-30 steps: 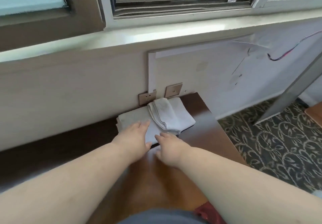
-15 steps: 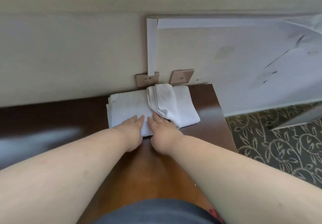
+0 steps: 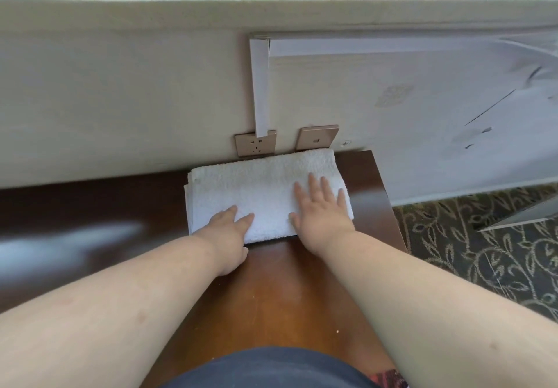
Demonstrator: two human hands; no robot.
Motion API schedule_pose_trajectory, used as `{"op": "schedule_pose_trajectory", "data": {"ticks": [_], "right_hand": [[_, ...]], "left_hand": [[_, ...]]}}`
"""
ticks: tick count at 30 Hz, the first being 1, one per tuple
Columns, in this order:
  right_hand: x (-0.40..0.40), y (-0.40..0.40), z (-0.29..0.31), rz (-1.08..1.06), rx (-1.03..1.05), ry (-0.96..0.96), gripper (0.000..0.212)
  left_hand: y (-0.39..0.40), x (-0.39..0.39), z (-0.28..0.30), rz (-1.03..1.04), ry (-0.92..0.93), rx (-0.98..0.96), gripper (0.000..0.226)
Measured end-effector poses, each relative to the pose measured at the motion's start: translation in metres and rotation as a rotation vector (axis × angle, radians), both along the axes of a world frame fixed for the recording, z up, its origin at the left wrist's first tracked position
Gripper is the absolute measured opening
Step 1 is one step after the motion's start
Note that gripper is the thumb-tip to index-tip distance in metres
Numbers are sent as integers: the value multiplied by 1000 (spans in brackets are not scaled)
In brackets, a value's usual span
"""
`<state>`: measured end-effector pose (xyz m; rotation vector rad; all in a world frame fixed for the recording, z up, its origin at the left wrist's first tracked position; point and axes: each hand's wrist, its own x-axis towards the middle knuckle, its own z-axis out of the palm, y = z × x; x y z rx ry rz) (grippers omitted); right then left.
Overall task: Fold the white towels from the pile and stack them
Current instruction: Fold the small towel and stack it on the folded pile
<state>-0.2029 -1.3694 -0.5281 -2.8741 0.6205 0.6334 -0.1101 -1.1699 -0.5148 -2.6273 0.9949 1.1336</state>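
1. A dark brown polished wooden table runs along a pale cream wall, and its right end stops beside a dark carpet with a pale leaf pattern.
2. A stack of folded white terry towels lies at the far right part of the table, its far edge against the wall. Layered edges show at its left side.
3. Two bronze-coloured wall plates sit just above the stack: a power socket on the left and a plain plate with a small port on the right.
4. A white flat strip runs down the wall to the socket.
5. The left hand rests on the near left part of the top towel, fingers extended and loosely together, gripping nothing.
6. The right hand lies flat on the right part of the top towel, fingers spread and straight, gripping nothing.
7. Both bare forearms reach in from the near edge, above dark blue clothing.
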Motion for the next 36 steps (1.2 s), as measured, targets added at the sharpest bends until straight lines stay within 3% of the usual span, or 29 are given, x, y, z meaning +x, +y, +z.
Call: {"op": "schedule_pose_trajectory", "data": {"ticks": [3, 8, 11, 13, 15, 20, 22, 26, 28, 30, 33, 36], "right_hand": [[-9, -3, -9, 80, 93, 86, 71], [-13, -12, -9, -121, 126, -42, 62], [-4, -21, -2, -552, 273, -209, 68], [2, -31, -1, -808, 407, -231, 73], [3, -38, -1, -910, 485, -200, 75], [1, -50, 1, -1002, 598, -197, 83], [1, -52, 4, -951, 604, -165, 84], [4, -46, 19, -886, 652, -290, 41], [8, -33, 31, -838, 700, -357, 32], [14, -14, 47, -759, 721, -409, 46], [26, 17, 74, -551, 717, -451, 87], [36, 51, 98, -324, 644, -504, 90]], "left_hand": [[4, 2, -2, -12, 5, -8, 72], [19, 8, -8, 96, -58, -195, 64], [30, 13, -15, 453, -222, -276, 64], [33, 18, -19, 851, -168, -289, 73], [32, 24, -22, 1134, -46, -282, 86], [30, 35, -30, 1422, 205, -351, 92], [29, 36, -29, 1424, 267, -382, 78], [24, 36, -14, 1194, 138, -454, 57], [21, 32, 2, 1107, 62, -545, 49], [19, 25, 21, 1025, 9, -639, 43], [22, 17, 51, 872, -87, -671, 56], [34, 11, 79, 740, -236, -655, 73]]}}
